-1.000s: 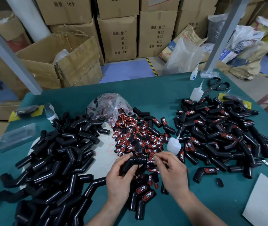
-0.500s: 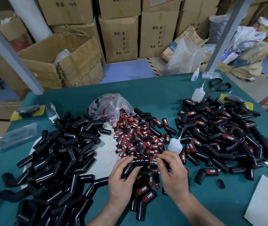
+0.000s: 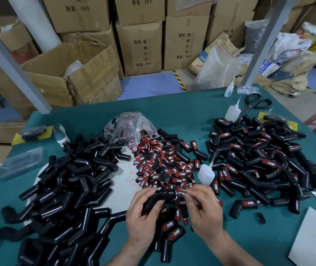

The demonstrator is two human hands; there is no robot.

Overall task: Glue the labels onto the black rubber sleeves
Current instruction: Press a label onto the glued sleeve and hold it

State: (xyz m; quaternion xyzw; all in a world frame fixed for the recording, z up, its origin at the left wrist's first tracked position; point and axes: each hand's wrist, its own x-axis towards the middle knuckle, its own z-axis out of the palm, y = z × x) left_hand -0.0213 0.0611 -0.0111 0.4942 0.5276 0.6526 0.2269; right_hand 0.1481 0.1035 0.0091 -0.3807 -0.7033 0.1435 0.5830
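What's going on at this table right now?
A person is gluing labels by hand. The left hand grips a bent black sleeve; the right hand pinches what looks like a label at its end. The glue bottle stands just beyond, untouched. Bare sleeves are piled on the left, labelled ones on the right, loose labels between.

left hand [image 3: 143,214] curled in a grip, right hand [image 3: 204,212] fingertips pinching
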